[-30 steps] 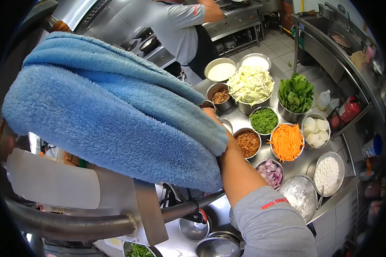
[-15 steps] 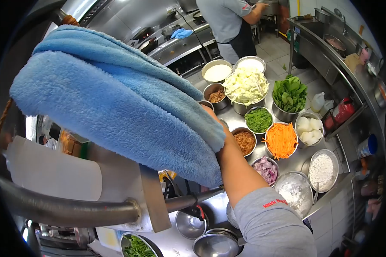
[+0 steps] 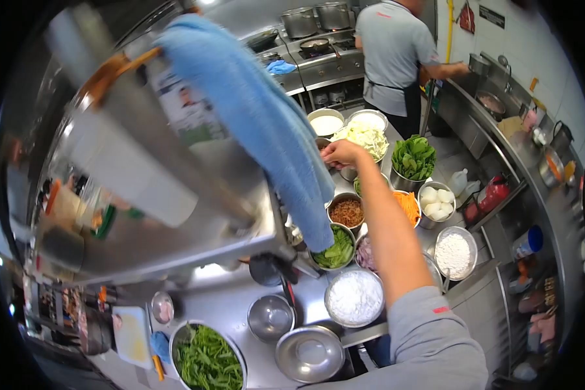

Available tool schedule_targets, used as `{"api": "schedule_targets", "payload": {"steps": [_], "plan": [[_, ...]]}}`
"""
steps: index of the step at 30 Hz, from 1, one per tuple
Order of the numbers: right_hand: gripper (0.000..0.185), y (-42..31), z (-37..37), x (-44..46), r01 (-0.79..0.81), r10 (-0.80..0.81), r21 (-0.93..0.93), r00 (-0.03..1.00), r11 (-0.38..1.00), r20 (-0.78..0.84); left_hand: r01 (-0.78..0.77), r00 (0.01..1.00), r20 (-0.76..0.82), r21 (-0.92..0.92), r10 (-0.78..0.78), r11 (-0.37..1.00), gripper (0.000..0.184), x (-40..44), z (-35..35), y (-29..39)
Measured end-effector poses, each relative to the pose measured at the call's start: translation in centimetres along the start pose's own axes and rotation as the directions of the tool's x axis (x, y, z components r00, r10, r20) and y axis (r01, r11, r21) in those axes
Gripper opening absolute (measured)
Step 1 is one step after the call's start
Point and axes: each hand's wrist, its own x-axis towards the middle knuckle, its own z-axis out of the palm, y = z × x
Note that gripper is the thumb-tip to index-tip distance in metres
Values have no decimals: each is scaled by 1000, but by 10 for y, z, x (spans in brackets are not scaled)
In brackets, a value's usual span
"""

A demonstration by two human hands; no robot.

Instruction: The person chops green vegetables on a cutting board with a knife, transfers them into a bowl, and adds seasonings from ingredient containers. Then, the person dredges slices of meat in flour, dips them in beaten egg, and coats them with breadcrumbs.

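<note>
My right hand [image 3: 344, 155] reaches across the counter from the lower right, its fingers drawn together. Beneath the fingertips is a row of metal pots; whatever they pinch is too small to make out. Shredded cabbage [image 3: 364, 140] is heaped just behind the hand. Nearer me are a pot of brown shredded food [image 3: 346, 212], carrot strips [image 3: 407, 207] partly covered by my forearm, and cut green leaves [image 3: 335, 248]. A blue towel [image 3: 260, 123] hangs from the shelf frame to the left of the hand. My left hand is out of view.
The metal shelf [image 3: 240, 242] juts in at left. Closer stand a bowl of white powder [image 3: 354, 298], a steel bowl [image 3: 310, 354] and a bowl of leafy greens [image 3: 208, 357]. A co-worker [image 3: 400, 55] stands by the stove [image 3: 331, 68], reaching toward the right-hand sink counter.
The view has shifted, and the towel takes up less of it. My right hand, hidden behind the towel before, now shows over the pots. The co-worker has turned toward the sink side.
</note>
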Motion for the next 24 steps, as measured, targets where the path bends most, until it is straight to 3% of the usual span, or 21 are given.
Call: {"api": "schedule_targets", "payload": {"steps": [1,2,3,5,6,8,10,12,13,14,15,18,20,24], "plan": [[7,-1,-11,-11,-7,9,-56,999,998,34,-2,997,75,11,1,1000,42,1,0,-3],[8,-10,-16,-35,14,-14,-190,1000,982,2,13,999,49,-9,-13,1000,42,7,-1,-11],[10,-30,-13,-69,-42,8,-412,996,910,-84,-40,992,123,-8,41,999,39,17,-2,-21],[7,-54,-5,-131,-24,3,-513,999,858,-43,-159,958,239,-18,159,987,37,31,-15,-29],[6,-74,17,-172,5,-67,-584,994,812,-84,-126,970,205,-48,134,991,34,24,-9,-23],[5,-89,41,-221,106,-61,-542,993,834,101,-82,974,202,-93,100,992,30,22,-3,-20],[6,-115,109,-272,35,-12,-564,999,825,43,-36,967,245,-108,62,994,28,31,-16,-19],[15,-131,181,-305,168,-3,-527,954,833,299,18,961,275,-109,13,994,24,32,-27,-12],[14,-141,231,-321,362,-82,-576,887,732,454,41,958,286,-106,-9,994,21,32,-36,-11],[13,-139,273,-320,635,-193,-508,715,582,672,42,963,271,-118,-9,992,15,35,-42,-11],[11,-146,326,-325,629,-133,-479,680,612,721,33,957,290,-93,-5,995,11,49,-56,-25],[12,-107,459,-307,825,-58,-291,363,484,930,53,968,249,-111,-24,992,10,63,-82,-35],[15,-91,544,-313,833,102,-348,338,431,936,51,953,302,-125,-11,991,19,75,-122,-42],[24,-90,664,-321,894,61,-184,174,408,983,62,978,208,-181,-24,982,20,79,-209,-23]]}}
